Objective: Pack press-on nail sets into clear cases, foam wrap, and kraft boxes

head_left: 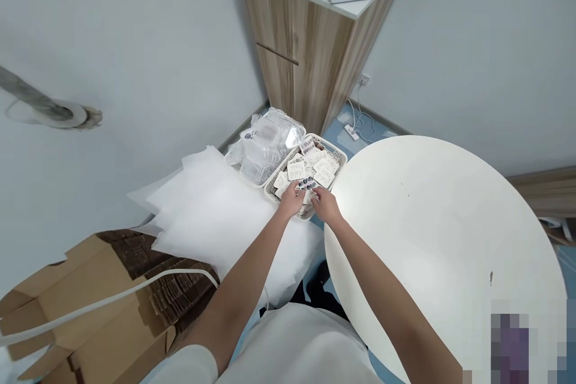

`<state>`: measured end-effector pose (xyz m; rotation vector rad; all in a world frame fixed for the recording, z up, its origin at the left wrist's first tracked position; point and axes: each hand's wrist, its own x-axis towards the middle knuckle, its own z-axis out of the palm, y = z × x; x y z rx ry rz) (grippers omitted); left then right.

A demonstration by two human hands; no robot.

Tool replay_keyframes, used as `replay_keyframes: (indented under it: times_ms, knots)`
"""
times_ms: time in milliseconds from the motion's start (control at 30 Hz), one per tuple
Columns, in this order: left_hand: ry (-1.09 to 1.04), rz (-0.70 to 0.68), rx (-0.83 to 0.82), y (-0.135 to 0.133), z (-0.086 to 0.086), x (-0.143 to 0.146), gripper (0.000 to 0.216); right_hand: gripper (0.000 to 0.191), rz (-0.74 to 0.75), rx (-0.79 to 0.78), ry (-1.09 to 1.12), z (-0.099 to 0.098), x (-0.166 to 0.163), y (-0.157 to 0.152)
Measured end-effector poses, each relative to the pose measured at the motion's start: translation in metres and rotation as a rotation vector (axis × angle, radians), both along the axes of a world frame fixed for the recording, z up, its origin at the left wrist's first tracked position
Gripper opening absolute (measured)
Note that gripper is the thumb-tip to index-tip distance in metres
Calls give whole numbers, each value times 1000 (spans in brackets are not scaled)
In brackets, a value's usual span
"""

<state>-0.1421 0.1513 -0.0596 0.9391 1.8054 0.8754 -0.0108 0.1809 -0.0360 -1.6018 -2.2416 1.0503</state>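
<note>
A small white card of press-on nails [308, 184], with dark nail pieces in rows, is held up between my two hands. My left hand [291, 200] pinches its left edge, fingers closed. My right hand [326, 204] has its fingertips closed at the right edge of the same card. Both hands are over a white plastic basket [343, 159] filled with loose printed cards [324, 169]. Another nail card [307, 145] lies at the basket's far end. My fingers partly cover the near end of the basket.
Beside the basket is a second one holding clear plastic packaging [265, 141]. White foam sheets [216, 204] spread at the left, with an open cardboard box [85, 306] nearer. A round white table [441, 222] stands at the right; a wooden cabinet [306, 36] fills the corner.
</note>
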Motion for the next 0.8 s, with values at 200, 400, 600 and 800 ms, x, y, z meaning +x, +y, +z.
replay_keyframes:
  times_ms: [200, 400, 600, 800]
  knots:
    - [-12, 46, -16, 10, -8, 2, 42, 31, -109, 1, -132, -3, -18, 18]
    - [-41, 115, -25, 9, -3, 3, 38, 13, -228, -110, -11, -5, -18, 17]
    - [-34, 196, 94, -13, 15, 20, 40, 10, -422, -407, 530, 17, 17, -15]
    - [-317, -58, 158, -54, 53, 77, 37, 20, -589, -420, 778, 57, 109, -86]
